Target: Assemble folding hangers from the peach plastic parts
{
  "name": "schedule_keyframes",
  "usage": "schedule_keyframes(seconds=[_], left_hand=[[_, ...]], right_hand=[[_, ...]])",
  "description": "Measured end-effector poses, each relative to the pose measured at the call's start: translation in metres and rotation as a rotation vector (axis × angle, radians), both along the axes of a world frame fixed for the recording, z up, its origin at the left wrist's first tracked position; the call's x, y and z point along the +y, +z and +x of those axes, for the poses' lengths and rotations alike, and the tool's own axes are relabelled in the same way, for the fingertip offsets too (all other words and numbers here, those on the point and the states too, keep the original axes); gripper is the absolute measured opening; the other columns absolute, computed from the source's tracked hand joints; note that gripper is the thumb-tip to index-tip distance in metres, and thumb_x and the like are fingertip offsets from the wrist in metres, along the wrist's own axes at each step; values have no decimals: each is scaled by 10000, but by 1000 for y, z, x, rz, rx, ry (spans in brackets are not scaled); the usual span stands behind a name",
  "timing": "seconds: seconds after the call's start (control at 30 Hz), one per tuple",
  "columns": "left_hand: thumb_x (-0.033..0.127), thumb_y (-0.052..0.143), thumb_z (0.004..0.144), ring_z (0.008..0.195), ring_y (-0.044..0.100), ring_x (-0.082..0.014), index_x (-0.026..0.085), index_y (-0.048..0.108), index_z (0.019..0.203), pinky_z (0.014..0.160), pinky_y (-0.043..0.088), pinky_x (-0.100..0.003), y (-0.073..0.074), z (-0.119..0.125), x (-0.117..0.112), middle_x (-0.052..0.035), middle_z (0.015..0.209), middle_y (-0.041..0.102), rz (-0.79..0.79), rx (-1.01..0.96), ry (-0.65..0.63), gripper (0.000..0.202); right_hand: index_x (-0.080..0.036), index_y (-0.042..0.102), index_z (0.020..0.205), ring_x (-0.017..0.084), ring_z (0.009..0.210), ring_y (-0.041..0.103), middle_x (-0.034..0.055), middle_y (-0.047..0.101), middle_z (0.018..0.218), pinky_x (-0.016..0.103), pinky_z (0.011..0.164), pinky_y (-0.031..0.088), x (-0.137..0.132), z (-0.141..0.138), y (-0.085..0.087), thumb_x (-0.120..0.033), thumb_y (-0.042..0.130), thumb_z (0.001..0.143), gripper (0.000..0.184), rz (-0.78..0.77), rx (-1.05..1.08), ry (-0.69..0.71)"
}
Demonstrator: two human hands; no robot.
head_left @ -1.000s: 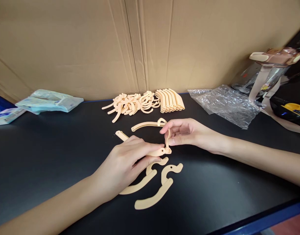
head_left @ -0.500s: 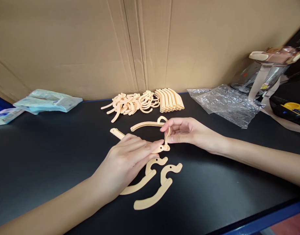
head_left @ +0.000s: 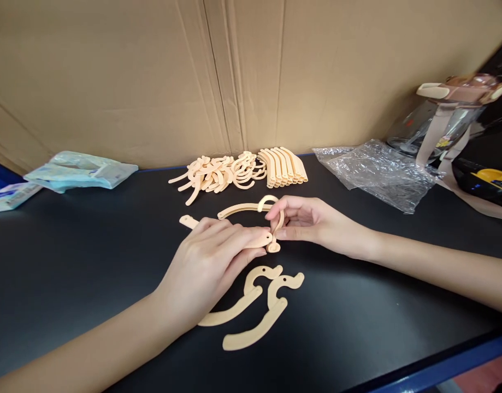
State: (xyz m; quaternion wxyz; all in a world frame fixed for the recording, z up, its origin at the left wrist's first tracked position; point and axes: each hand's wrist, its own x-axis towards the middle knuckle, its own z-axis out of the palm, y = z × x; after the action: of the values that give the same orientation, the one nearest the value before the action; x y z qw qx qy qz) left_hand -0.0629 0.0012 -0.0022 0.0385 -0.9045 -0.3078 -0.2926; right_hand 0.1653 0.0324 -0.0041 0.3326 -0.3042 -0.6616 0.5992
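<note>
My left hand (head_left: 212, 251) is closed around a long cream plastic hanger arm (head_left: 260, 240); the arm's holed end sticks out past the fingertips and its other end shows beyond the knuckles. Pinched in the fingers of my right hand (head_left: 312, 218) is a curved cream hanger hook (head_left: 281, 221), its round knob end right beside the arm's holed end. Whether the two parts touch, I cannot tell. Behind the hands lies a loose hanger arm (head_left: 238, 208). Nearer to me rest two joined hook-and-arm pieces, one on the right (head_left: 257, 334) and one on the left (head_left: 232, 314).
Toward the back of the black table (head_left: 90, 262) are a heap of hooks (head_left: 210, 172) and a row of stacked arms (head_left: 284, 166). Soft packets (head_left: 82, 169) lie left. A clear plastic bag (head_left: 382, 169) and a strapped bottle (head_left: 455, 120) are right. Cardboard (head_left: 131, 82) stands behind.
The hook in my right hand has turned, its curved tip swinging left and its knob end shifting slightly left. The arm in my left hand has moved a little up and left.
</note>
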Motion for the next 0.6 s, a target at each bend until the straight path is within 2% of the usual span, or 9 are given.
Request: schedule_keyframes(seconds=[0.1, 0.23, 0.4, 0.6], left_hand=[[281, 497, 1045, 728, 637, -145, 206, 607, 1068, 708, 414, -293, -2, -3, 2, 3, 965, 760, -43, 15, 31, 135], [303, 444, 1057, 713, 556, -167, 215, 562, 955, 670, 373, -305, -3, -3, 1, 11, 847, 683, -108, 55, 50, 179], [227, 390, 1048, 663, 425, -175, 205, 491, 845, 628, 299, -330, -3, -2, -1, 14, 744, 554, -79, 132, 19, 228], [246, 337, 1074, 663, 411, -176, 210, 445, 826, 625, 285, -332, -6, 1, 1, 17, 729, 525, -24, 135, -22, 273]], right_hand=[[-194, 625, 1036, 107, 785, 612, -28, 643, 841, 283, 808, 489, 4, 4, 1, -170, 706, 852, 202, -33, 27, -29], [-201, 630, 1033, 114, 768, 595, -27, 628, 829, 283, 778, 470, 7, 7, 2, -204, 729, 836, 221, -102, 39, -40], [-199, 633, 1028, 107, 752, 584, -32, 621, 830, 281, 785, 460, 5, 6, 3, -193, 726, 834, 215, -144, 52, -32], [-187, 641, 1039, 101, 749, 590, -32, 624, 829, 281, 792, 456, 5, 6, 4, -195, 728, 839, 218, -142, 51, -17]])
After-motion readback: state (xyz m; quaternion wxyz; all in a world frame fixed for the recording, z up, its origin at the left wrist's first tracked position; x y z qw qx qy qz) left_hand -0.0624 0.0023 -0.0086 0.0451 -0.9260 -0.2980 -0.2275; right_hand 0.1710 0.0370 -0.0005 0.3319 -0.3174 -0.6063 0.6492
